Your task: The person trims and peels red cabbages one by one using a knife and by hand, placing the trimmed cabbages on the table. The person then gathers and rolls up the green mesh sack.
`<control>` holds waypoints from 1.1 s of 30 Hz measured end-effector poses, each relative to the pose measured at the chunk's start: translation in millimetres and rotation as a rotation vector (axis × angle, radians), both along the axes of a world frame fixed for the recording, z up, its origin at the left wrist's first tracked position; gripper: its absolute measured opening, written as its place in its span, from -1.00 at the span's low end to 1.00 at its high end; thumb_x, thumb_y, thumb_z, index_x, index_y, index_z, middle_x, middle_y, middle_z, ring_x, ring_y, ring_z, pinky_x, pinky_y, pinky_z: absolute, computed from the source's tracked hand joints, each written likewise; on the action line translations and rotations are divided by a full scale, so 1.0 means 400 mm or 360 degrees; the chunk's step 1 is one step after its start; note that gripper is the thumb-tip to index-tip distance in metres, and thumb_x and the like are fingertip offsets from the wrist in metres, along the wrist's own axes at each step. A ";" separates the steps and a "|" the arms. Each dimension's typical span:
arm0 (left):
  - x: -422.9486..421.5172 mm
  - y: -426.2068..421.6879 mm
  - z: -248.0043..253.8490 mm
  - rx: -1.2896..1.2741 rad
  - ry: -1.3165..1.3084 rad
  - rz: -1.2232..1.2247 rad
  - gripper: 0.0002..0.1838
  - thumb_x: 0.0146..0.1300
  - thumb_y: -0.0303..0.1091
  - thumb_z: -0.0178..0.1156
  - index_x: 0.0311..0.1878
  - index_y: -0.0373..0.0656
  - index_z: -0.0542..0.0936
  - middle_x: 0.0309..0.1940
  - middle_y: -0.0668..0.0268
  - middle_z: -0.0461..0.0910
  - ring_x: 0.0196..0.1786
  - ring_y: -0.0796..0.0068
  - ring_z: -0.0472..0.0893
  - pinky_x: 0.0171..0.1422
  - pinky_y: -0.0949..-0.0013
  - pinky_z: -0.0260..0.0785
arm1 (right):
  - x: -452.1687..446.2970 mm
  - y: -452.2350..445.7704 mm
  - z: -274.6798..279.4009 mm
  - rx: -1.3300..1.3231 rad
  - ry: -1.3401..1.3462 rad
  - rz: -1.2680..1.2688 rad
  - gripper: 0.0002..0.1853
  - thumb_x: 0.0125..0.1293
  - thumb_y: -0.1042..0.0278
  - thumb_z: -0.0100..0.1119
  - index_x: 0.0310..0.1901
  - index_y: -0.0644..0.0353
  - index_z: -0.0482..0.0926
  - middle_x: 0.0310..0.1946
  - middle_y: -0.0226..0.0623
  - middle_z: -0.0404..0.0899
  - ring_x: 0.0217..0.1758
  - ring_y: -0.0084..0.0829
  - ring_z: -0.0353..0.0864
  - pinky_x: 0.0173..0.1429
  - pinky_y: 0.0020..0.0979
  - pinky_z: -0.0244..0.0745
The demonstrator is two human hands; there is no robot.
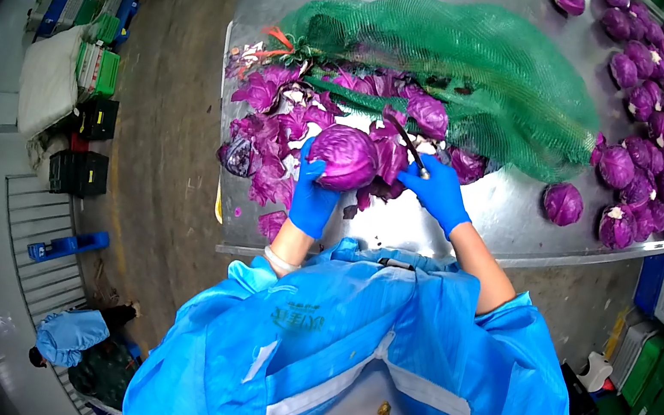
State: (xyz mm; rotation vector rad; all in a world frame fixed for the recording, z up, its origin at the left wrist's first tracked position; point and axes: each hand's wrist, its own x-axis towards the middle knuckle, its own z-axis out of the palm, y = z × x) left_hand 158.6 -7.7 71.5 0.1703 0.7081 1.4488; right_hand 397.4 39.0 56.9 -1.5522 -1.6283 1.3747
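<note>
A round purple cabbage (343, 158) rests in my left hand (314, 196), whose blue-gloved fingers are wrapped round its left and lower side. My right hand (437, 191), gloved in blue too, is closed on a knife (408, 143) with a dark, narrow blade that points up and to the left. Between the cabbage and the knife hangs or lies a loose purple leaf (389, 155); which of the two I cannot tell. Torn cabbage leaves (274, 133) lie on the metal table (512, 225) around and beyond my left hand.
A green mesh bag (466, 72), tied with orange string, stretches across the table beyond my hands. Many whole cabbages (643, 152) are piled at the right; one cabbage (563, 204) sits apart. Crates (97, 69) stand at the left, and another person (71, 336) is at the lower left.
</note>
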 end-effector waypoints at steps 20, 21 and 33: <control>-0.011 0.051 0.087 0.0833 0.1230 -0.0696 -0.10 -0.28 -0.17 0.60 0.19 -0.05 0.34 0.25 0.16 0.38 0.35 0.19 0.36 0.49 0.14 0.15 | 0.008 0.035 0.067 0.0136 -0.0181 -0.0049 -0.53 0.16 0.10 0.31 0.08 0.13 0.59 -0.28 -0.11 0.66 -0.28 -0.17 0.66 -0.17 -0.26 0.54; -0.015 0.053 0.082 0.0867 0.1362 -0.0753 -0.11 -0.28 -0.20 0.61 0.18 -0.05 0.35 0.25 0.16 0.37 0.36 0.20 0.35 0.49 0.15 0.15 | -0.005 0.021 0.111 0.0284 0.0149 -0.0011 -0.51 0.15 0.07 0.34 0.07 0.13 0.60 -0.26 -0.11 0.67 -0.26 -0.20 0.67 -0.15 -0.28 0.55; -0.033 0.042 0.052 0.0729 0.1385 -0.1355 -0.04 -0.20 -0.27 0.54 0.35 -0.16 0.32 0.31 0.21 0.37 0.40 0.28 0.33 0.52 0.20 0.08 | 0.007 -0.006 0.165 0.0582 -0.0069 0.0797 -0.64 0.10 0.08 0.33 -0.12 0.08 0.63 -0.30 -0.25 0.64 -0.30 -0.21 0.65 -0.19 -0.27 0.55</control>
